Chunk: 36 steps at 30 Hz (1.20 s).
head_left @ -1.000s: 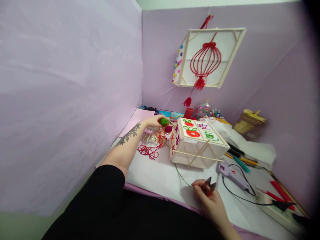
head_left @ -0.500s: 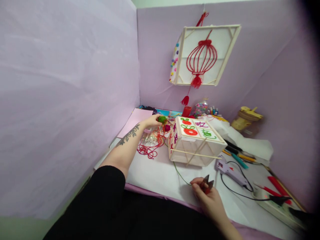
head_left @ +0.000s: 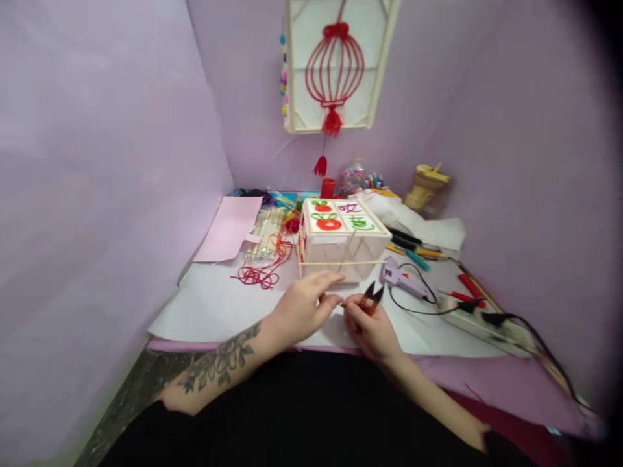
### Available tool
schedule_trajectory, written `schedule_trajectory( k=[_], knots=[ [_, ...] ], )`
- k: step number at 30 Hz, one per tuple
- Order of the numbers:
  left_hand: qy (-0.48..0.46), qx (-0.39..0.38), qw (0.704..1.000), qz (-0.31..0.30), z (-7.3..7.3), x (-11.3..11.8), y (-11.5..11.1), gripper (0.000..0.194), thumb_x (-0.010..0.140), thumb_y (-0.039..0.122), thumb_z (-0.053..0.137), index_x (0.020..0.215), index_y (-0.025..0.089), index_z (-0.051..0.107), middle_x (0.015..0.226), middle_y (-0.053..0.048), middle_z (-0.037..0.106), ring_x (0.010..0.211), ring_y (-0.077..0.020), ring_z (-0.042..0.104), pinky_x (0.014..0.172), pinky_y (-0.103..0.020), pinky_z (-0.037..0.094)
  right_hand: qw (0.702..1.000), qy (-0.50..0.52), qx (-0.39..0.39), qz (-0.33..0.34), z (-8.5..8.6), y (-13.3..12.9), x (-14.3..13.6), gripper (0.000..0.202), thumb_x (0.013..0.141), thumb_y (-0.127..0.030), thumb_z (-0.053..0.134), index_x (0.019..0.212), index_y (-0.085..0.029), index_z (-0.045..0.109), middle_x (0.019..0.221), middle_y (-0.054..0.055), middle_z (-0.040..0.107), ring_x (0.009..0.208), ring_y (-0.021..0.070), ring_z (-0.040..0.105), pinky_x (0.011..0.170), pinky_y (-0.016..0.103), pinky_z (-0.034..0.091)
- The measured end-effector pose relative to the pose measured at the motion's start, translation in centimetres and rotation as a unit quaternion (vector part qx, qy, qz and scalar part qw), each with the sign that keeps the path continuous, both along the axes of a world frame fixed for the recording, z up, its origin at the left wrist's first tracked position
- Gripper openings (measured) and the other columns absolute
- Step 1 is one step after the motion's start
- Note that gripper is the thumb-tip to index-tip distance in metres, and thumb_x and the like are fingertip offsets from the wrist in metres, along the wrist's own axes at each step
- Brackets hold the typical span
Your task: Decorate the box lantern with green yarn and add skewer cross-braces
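Pink paper sheet (head_left: 230,228) far left on the surface (head_left: 204,305), red string tangle (head_left: 260,275) beside it. My left hand (head_left: 302,311) loosely curled, fingertips pinching something too thin to tell. Right hand (head_left: 372,327) closed on small snips (head_left: 372,297), blades up. Box lantern (head_left: 341,239) just behind both; coloured characters on top, unreadable. Purple glue gun (head_left: 406,280) right

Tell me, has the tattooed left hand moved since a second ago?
Yes. The left hand came back from behind the white box lantern to its near side, beside the right hand.
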<state>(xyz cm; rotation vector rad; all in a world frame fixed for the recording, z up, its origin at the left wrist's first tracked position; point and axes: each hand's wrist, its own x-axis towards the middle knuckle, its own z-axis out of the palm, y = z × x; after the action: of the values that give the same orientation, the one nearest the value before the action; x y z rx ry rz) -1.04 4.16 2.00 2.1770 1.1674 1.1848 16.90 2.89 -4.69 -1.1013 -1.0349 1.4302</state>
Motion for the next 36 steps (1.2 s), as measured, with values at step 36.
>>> schedule_trajectory(
  k=[36],
  knots=[
    [-0.097,-0.059,0.994,0.004,-4.9,2.1,-0.4,0.028,0.097,0.040,0.058,0.088,0.014,0.065,0.077,0.000,0.063,0.064,-0.0107,0.059,0.060,-0.025,0.051,0.986,-0.144,-0.001,0.087,1.1,-2.3,1.7,0.054,0.086,-0.074,0.045,0.081,-0.021,0.057,0.060,-0.005,0.041,0.054,0.0129,0.035,0.049,0.026,0.028]
  ],
)
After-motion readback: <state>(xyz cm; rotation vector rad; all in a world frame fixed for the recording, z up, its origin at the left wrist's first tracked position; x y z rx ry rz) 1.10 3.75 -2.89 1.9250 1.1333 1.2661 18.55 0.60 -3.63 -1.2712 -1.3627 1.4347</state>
